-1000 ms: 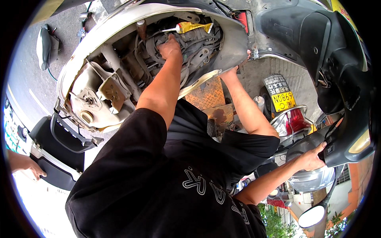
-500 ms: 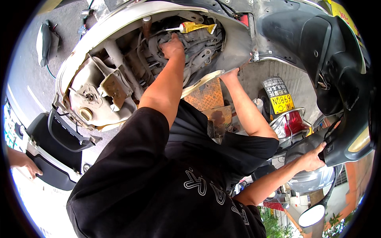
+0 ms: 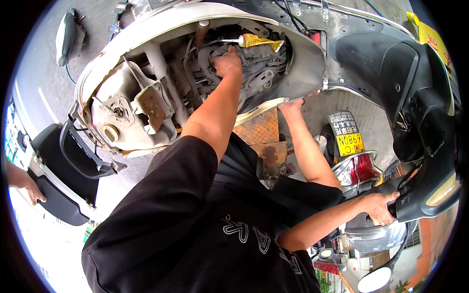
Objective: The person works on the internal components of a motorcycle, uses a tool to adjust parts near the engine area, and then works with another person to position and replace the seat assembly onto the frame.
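In the head view, my left hand (image 3: 227,61) reaches into the open body of a scooter, among the grey hoses and engine parts (image 3: 254,71). Its fingers are curled, and what they hold, if anything, is hidden. Just above it lies a yellow squeeze tube (image 3: 259,41) with a white nozzle. A brown rod (image 3: 201,34) with a pale end stands up beside that hand. At the right, my right hand (image 3: 381,207) is wrapped round the handlebar grip (image 3: 392,209), its thumb stretched toward the black switch housing (image 3: 403,199).
A pale fuel tank (image 3: 115,115) with a round cap sits left of the engine bay. Another person's hand (image 3: 24,183) is at a black backrest (image 3: 58,200). My bare leg (image 3: 308,146) stands by a rusty plate (image 3: 261,129). Another scooter's tail (image 3: 359,168) and a mirror (image 3: 375,279) are at right.
The view has shifted slightly, so the scooter body sits a little further right and lower. My left hand stays in the engine bay and my right on the grip.
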{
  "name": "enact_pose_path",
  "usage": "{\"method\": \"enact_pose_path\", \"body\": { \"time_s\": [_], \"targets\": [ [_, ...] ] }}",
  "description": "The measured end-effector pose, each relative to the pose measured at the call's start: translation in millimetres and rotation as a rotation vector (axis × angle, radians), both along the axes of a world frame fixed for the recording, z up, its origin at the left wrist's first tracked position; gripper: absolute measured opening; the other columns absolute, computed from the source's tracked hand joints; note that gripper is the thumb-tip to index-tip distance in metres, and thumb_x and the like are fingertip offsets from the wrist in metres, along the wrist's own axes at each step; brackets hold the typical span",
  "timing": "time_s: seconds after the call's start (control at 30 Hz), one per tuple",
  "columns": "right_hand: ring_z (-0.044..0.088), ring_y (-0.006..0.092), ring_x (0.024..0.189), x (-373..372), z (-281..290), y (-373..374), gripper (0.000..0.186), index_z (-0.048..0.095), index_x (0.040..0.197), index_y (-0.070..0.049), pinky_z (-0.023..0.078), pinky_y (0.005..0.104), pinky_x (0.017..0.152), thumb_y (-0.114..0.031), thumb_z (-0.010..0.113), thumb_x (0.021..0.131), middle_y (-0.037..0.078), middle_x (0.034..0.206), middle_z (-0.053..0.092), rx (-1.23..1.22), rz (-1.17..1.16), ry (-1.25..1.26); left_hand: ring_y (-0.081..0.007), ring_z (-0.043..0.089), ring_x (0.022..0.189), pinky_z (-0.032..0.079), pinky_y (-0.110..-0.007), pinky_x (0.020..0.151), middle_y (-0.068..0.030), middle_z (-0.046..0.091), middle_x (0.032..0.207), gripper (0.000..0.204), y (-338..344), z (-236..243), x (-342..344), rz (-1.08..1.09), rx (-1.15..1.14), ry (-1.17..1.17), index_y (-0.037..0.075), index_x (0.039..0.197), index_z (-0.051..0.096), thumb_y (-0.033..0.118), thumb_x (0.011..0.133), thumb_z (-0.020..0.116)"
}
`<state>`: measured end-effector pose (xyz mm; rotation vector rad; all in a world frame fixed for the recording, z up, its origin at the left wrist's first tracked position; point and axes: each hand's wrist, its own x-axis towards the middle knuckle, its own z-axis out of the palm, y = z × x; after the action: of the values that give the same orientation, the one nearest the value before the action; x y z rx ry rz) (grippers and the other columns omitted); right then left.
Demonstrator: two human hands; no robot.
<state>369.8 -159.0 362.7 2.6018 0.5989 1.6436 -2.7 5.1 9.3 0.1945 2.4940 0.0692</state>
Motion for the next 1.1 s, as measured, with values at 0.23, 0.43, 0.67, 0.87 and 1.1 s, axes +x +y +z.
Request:
{"method": "enact_pose_path", "body": {
  "time_s": [0.23,0.43,0.67,0.87,1.1],
  "targets": [
    [0.047,0.041,0.096,11,6,-7,0.101,0.045,0.099,0.013,0.032,0.0526,0.085,-0.079,0.056,0.059,0.026,0.093,0.051,-0.039,0.057,-0.001,-0.035,0.057,0.101,0.042,-0.041,0.09,-0.0218,0.058,0.11,0.072,-1,0,0,0.041,-0.006,-0.043,-0.006,0.112,0.044,0.048,0.069,0.066],
    [0.047,0.0414,0.096,9,5,-5,0.101,0.043,0.1,0.013,0.031,0.0536,0.085,-0.078,0.056,0.06,0.027,0.093,0.05,-0.02,0.022,0.023,-0.0337,0.057,0.102,0.041,-0.041,0.092,-0.0213,0.057,0.11,0.076,-1,-5,-2,-0.003,-0.035,-0.016,-0.007,0.114,0.042,0.049,0.068,0.066],
    [0.046,0.0421,0.1,4,5,-3,0.094,0.04,0.115,0.012,0.029,0.0546,0.088,-0.067,0.061,0.068,0.027,0.101,0.048,-0.027,-0.016,0.076,-0.0358,0.052,0.11,0.042,-0.041,0.093,-0.022,0.053,0.12,0.072,0,3,-3,0.07,-0.026,-0.088,-0.004,0.121,0.042,0.041,0.07,0.066],
    [0.046,0.0403,0.097,7,5,-4,0.1,0.042,0.104,0.014,0.03,0.0537,0.085,-0.077,0.055,0.062,0.026,0.096,0.049,-0.054,-0.016,0.018,-0.0359,0.053,0.109,0.042,-0.041,0.093,-0.0221,0.054,0.118,0.074,4,11,0,0.079,-0.045,-0.06,-0.004,0.122,0.042,0.042,0.069,0.067],
    [0.045,0.0408,0.101,8,4,-3,0.099,0.043,0.111,0.013,0.03,0.0549,0.087,-0.073,0.059,0.064,0.027,0.103,0.05,-0.013,0.052,0.039,-0.0364,0.052,0.111,0.04,-0.04,0.095,-0.0229,0.053,0.121,0.074,3,12,2,0.069,-0.011,-0.078,-0.005,0.121,0.043,0.042,0.07,0.067]
  ]
}}
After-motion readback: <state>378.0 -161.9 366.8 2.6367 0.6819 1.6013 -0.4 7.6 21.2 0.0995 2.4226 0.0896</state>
